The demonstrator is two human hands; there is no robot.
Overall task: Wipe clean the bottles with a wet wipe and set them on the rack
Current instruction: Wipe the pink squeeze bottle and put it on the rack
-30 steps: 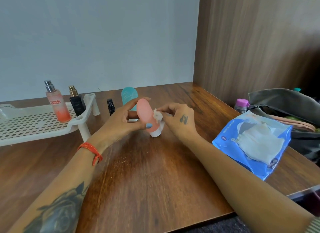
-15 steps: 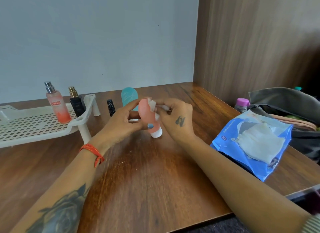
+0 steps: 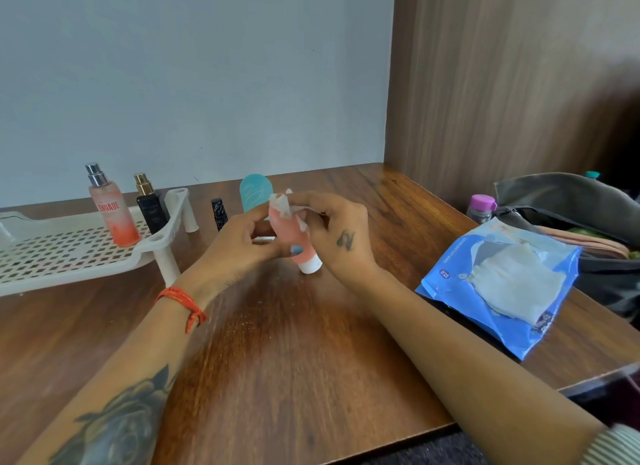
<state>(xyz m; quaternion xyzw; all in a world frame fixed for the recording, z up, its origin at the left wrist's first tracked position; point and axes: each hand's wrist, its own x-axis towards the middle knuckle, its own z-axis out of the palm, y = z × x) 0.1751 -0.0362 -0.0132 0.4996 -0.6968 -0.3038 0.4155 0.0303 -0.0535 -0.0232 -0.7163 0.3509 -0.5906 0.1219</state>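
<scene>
My left hand grips a pink squeeze bottle with a white cap pointing down, held above the middle of the wooden table. My right hand pinches a small wet wipe against the bottle's rounded top end. A teal bottle stands just behind my hands. A small black tube stands to its left. A white perforated rack at the left holds a pink spray bottle and a black spray bottle.
A blue wet-wipe pack lies open at the right with a wipe sticking out. Behind it sits a grey bag and a small purple-capped bottle. A wooden side panel rises at the right; the table's front edge is near.
My right hand slid the wipe from the bottle's cap end up to its rounded top. The bottle turned slightly in my left hand.
</scene>
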